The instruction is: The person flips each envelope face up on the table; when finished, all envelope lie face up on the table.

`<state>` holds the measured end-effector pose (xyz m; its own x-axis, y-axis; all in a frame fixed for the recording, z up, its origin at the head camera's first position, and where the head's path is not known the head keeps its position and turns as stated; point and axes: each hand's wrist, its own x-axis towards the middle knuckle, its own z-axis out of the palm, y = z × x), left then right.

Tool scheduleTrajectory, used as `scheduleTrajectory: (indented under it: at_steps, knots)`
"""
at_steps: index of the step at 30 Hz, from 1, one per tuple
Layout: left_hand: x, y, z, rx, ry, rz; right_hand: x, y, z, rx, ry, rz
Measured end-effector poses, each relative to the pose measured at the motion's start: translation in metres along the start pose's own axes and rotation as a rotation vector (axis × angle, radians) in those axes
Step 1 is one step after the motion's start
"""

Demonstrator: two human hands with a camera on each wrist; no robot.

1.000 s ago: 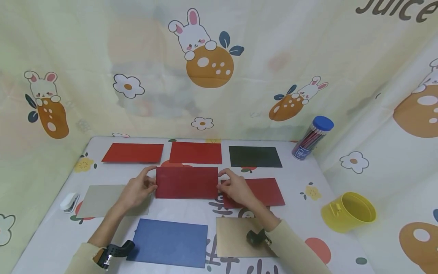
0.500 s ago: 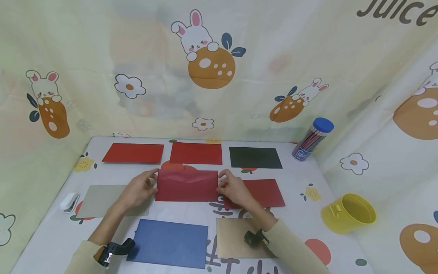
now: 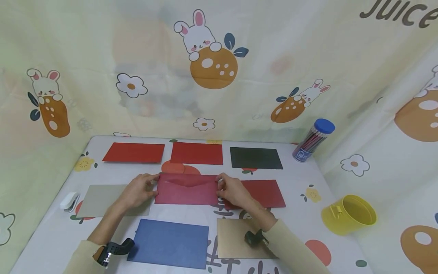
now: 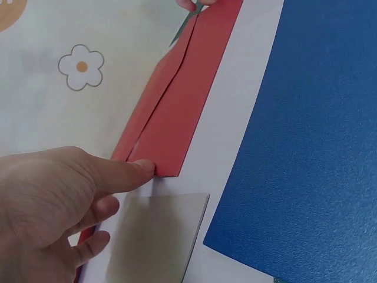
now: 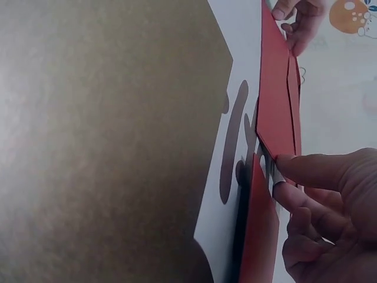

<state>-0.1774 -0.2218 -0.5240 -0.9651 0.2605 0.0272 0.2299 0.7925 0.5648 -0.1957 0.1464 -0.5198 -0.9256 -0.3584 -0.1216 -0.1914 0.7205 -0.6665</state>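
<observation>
A dark red envelope (image 3: 186, 194) is held up between both hands near the middle of the table, and its side with the pointed flap shows. My left hand (image 3: 139, 189) pinches the envelope's left edge; in the left wrist view the thumb (image 4: 138, 171) lies on its lower corner. On the opposite edge, my right hand (image 3: 234, 190) pinches with thumb and fingers, as the right wrist view shows with the thumb (image 5: 306, 168) at the corner. Beneath the right hand lies another red envelope (image 3: 265, 193), partly covered. A grey envelope (image 3: 102, 199) lies beside the left hand.
Two bright red envelopes (image 3: 133, 153) and a dark green one (image 3: 256, 158) lie along the back. In front are a blue envelope (image 3: 171, 243) and a tan one (image 3: 232, 238). A stapler (image 3: 69, 201), a pencil jar (image 3: 313, 140) and a yellow bucket (image 3: 347, 215) stand around.
The held envelope has tilted and come slightly lower and nearer. Its plain face showed first; now the flap outline is visible. Both hands have kept hold of its side edges.
</observation>
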Motion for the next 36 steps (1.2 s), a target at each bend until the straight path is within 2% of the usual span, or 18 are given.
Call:
scheduleTrajectory:
  at_steps: [12,18,21,26,32,36]
  knots:
    - [0.002,0.001,0.002,-0.012,-0.035,-0.006,-0.001,-0.002,-0.002,-0.057,-0.011,-0.046]
    - [0.010,0.006,-0.005,-0.019,-0.019,0.005,0.006,-0.001,-0.013,-0.023,0.008,-0.009]
    - [0.025,0.012,-0.010,-0.067,-0.013,-0.024,0.018,0.002,-0.027,-0.001,0.072,0.019]
    - [0.059,0.017,-0.014,-0.151,-0.021,-0.055,0.048,0.011,-0.047,0.015,0.156,0.039]
    - [0.096,0.020,-0.011,-0.153,0.003,-0.038,0.078,0.020,-0.056,0.066,0.153,0.043]
    - [0.109,0.020,-0.005,-0.185,-0.031,-0.097,0.088,0.024,-0.054,0.125,0.127,0.109]
